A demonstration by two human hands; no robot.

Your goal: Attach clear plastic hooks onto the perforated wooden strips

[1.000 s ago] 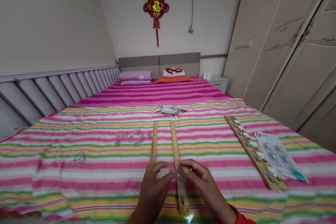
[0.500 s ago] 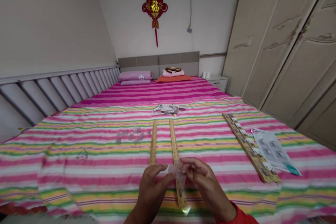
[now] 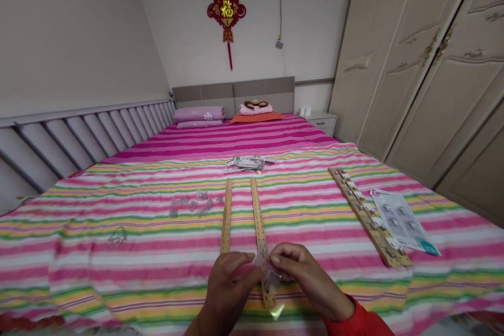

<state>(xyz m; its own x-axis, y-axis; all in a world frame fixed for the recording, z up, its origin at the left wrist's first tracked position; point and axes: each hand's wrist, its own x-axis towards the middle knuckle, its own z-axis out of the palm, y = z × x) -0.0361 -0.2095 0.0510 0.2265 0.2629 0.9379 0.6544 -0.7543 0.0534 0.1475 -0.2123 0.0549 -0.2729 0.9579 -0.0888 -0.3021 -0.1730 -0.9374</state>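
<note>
My left hand (image 3: 230, 286) pinches a small clear plastic bag (image 3: 260, 259) between thumb and forefinger. From the other side, the fingertips of my right hand (image 3: 301, 273) are closed at the same bag; a small shiny piece seems to be there, too blurred to name. Both hands are above the near part of a narrow wooden strip with holes (image 3: 256, 210), which carries small metal pieces at its near end. A second holed wooden strip (image 3: 227, 215) lies parallel on its left, its near end close to my left hand.
Several small clear bags (image 3: 192, 206) lie on the striped bedcover (image 3: 157, 268), left of the strips. A thin wire-like tangle (image 3: 117, 236) is farther left. Beyond the strips lies a plastic packet (image 3: 246, 163). At right are a wider board with metal pieces (image 3: 364, 212) and a blister card (image 3: 405, 220).
My right fingers have drawn in around the bag, and the shiny ring-like piece seen beside them earlier is now less visible. The whole view has shifted slightly.
</note>
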